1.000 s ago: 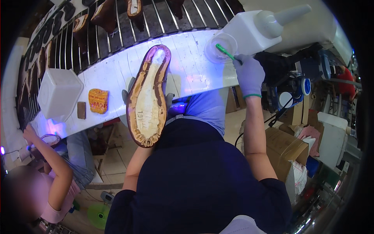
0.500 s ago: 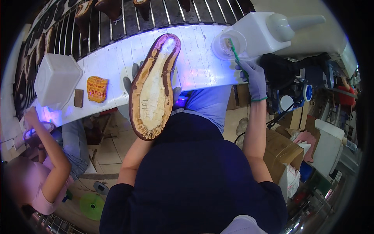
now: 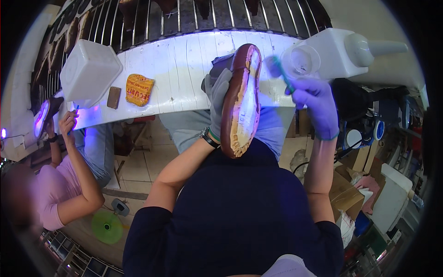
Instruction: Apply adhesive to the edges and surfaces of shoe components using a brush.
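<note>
A brown shoe upper (image 3: 227, 121), its pale underside turned up and partly to the right, is in my left hand (image 3: 218, 99). That hand is gloved in grey, and its fingers wrap the shoe's left side. Purple light falls on the underside. Over to the right, my right hand (image 3: 318, 104), also gloved, is closed round a green-handled brush (image 3: 287, 81). The blurred bristle end is between the shoe and a translucent cup (image 3: 315, 53), apart from the shoe. White residue shows in the cup.
A white nozzle bottle (image 3: 339, 53) lies beside the cup on the white bench (image 3: 184, 60). Left are a yellow wrapped packet (image 3: 140, 90), a brown block (image 3: 113, 97) and a white container (image 3: 90, 69). Behind runs a rack of metal bars (image 3: 194, 21). A person (image 3: 69, 184) works at left.
My left hand has moved right and tipped the shoe onto its side. The brush has come out of the cup toward the shoe. My view has shifted slightly.
</note>
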Demonstrator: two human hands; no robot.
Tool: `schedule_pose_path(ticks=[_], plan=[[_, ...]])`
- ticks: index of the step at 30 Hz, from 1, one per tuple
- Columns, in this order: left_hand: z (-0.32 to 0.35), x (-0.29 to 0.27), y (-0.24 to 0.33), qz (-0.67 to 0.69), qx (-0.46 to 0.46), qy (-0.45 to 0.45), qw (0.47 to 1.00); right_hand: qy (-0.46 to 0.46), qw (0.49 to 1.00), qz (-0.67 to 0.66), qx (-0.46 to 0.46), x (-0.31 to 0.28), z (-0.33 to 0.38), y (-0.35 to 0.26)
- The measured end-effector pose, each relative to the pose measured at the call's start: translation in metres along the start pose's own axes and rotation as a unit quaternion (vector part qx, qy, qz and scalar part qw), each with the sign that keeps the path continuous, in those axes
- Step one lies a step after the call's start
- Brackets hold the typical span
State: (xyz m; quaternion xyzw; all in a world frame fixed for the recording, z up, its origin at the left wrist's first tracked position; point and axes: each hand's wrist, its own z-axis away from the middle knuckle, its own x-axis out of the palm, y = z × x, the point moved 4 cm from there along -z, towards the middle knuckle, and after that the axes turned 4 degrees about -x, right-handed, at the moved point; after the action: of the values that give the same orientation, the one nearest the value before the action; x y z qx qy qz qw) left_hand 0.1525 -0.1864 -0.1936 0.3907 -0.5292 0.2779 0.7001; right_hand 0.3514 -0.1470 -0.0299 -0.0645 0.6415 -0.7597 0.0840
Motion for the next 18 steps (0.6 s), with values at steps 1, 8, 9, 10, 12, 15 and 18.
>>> schedule_pose_path(ticks=[1, 8, 9, 10, 12, 15, 18], plan=[[-0.004, -0.009, 0.000, 0.001, 0.004, 0.001, 1.000, -0.008, 0.998, 0.053, 0.016, 0.009, 0.007, -0.006], [-0.005, -0.023, 0.013, -0.668, 0.210, 0.176, 0.692, -0.004, 0.992, 0.127, -0.010, 0.037, 0.035, -0.007], [0.000, 0.007, 0.024, -0.728, 0.235, 0.165, 0.623, -0.008, 0.992, 0.126, -0.009, 0.040, 0.034, -0.007], [0.004, 0.030, 0.031, -0.780, 0.257, 0.153, 0.550, 0.007, 0.989, 0.150, -0.013, 0.041, 0.032, -0.008], [0.007, 0.040, 0.032, -0.824, 0.278, 0.143, 0.473, 0.018, 0.984, 0.175, -0.018, 0.040, 0.029, -0.007], [0.006, 0.024, 0.025, -0.774, 0.257, 0.159, 0.556, 0.045, 0.976, 0.209, -0.031, 0.031, 0.022, 0.009], [0.004, 0.006, 0.016, -0.717, 0.236, 0.173, 0.632, 0.064, 0.977, 0.197, -0.048, 0.026, 0.010, 0.018]])
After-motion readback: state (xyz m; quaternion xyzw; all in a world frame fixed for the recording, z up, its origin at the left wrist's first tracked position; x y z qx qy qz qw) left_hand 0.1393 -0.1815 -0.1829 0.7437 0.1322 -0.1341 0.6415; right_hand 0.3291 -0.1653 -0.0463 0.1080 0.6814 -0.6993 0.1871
